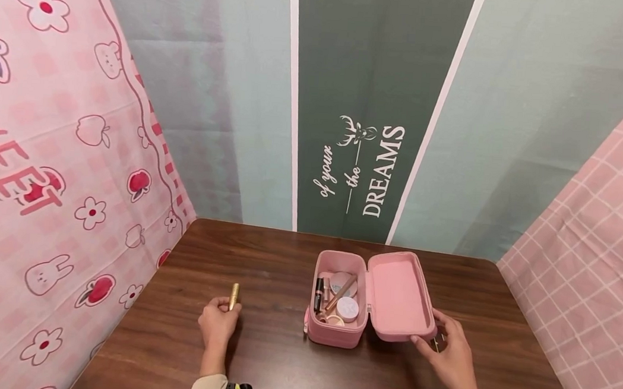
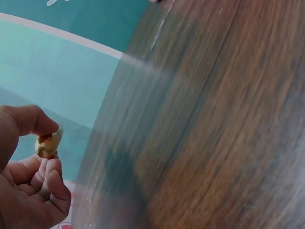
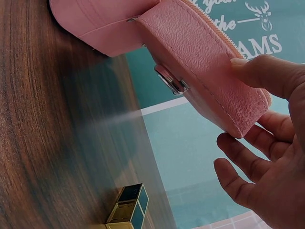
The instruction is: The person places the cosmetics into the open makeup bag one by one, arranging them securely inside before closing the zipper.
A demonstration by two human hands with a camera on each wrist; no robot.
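My left hand [image 1: 219, 321] pinches a slim gold lipstick tube [image 1: 234, 295] between thumb and fingers, standing nearly upright over the left part of the table. In the left wrist view the tube's end [image 2: 48, 144] faces the camera. A pink cosmetic case [image 1: 335, 337] stands right of the middle, its lid [image 1: 399, 295] swung out to the right. With the thumb on one side and fingers on the other, my right hand [image 1: 453, 349] grips the lid's outer corner. Inside the case lie a round white compact [image 1: 347, 308], a black tube [image 1: 318, 295] and a rose-gold stick [image 1: 341, 293].
Below the raised lid, a gold and dark green rectangular item [image 3: 129, 209] lies on the table, mostly covered by the right hand in the head view. The brown wooden table [image 1: 275, 258] ends at hanging cloths at the back and sides.
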